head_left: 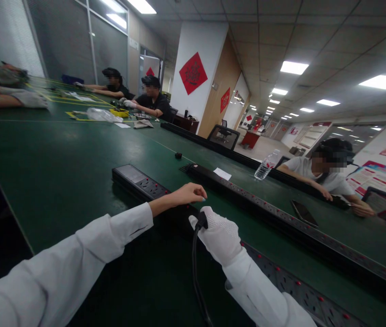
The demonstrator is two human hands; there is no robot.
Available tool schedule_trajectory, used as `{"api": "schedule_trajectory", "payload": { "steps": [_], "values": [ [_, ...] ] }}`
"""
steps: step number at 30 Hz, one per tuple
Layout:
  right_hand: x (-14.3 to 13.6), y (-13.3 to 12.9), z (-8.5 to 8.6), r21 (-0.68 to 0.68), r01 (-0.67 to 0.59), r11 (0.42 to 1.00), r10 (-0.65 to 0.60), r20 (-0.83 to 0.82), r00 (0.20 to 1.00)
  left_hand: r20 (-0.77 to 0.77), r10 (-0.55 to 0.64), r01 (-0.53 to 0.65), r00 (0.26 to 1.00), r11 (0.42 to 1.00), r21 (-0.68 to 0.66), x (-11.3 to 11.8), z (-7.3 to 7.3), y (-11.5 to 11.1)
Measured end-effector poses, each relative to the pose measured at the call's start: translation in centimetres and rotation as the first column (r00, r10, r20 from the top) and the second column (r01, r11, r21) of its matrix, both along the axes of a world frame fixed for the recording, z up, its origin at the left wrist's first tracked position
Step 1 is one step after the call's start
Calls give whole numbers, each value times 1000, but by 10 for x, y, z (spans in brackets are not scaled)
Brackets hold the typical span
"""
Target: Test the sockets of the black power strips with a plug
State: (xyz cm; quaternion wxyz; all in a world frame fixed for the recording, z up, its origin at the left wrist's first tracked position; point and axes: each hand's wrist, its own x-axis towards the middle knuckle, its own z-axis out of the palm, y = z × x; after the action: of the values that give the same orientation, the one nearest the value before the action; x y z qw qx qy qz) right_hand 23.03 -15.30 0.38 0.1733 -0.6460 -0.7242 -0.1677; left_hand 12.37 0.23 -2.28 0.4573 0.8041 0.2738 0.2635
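Observation:
My right hand (220,231), in a white dotted glove, grips a black plug (202,220) whose cord (197,277) hangs down toward the bottom edge. Bare and loosely curled, my left hand (189,194) is just above and left of it, with nothing visible in its fingers. Both hands are over a long black power strip (141,182) with several sockets and red dots. My left forearm and hands cover part of this strip. Whether the left fingers touch it, I cannot tell.
Behind lies a second long power strip (247,194), with a small black object (178,155) near its end. A white paper (222,174), a water bottle (267,165) and a phone (304,213) are on the green table (60,181). Other people sit around it.

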Motion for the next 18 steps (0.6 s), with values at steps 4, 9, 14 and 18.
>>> {"api": "schedule_trajectory", "payload": {
  "steps": [4, 9, 14, 18],
  "values": [
    [-1, -1, 0, 18, 14, 1000, -14, 22, 1000, 4, -15, 15, 1000, 1000, 20, -3, 3, -4],
    [-1, -3, 2, 9, -5, 1000, 4, 34, 999, 134, 16, -10, 991, 999, -49, -7, 11, -13],
    [-1, -3, 2, 10, 6, 1000, -6, 32, 999, 191, 51, -35, 980, 996, -85, -11, 17, -18],
    [0, -3, 1, 14, -9, 1000, 8, 25, 1000, 171, 18, -20, 985, 1000, 11, -20, 19, -13]
  ]
}}
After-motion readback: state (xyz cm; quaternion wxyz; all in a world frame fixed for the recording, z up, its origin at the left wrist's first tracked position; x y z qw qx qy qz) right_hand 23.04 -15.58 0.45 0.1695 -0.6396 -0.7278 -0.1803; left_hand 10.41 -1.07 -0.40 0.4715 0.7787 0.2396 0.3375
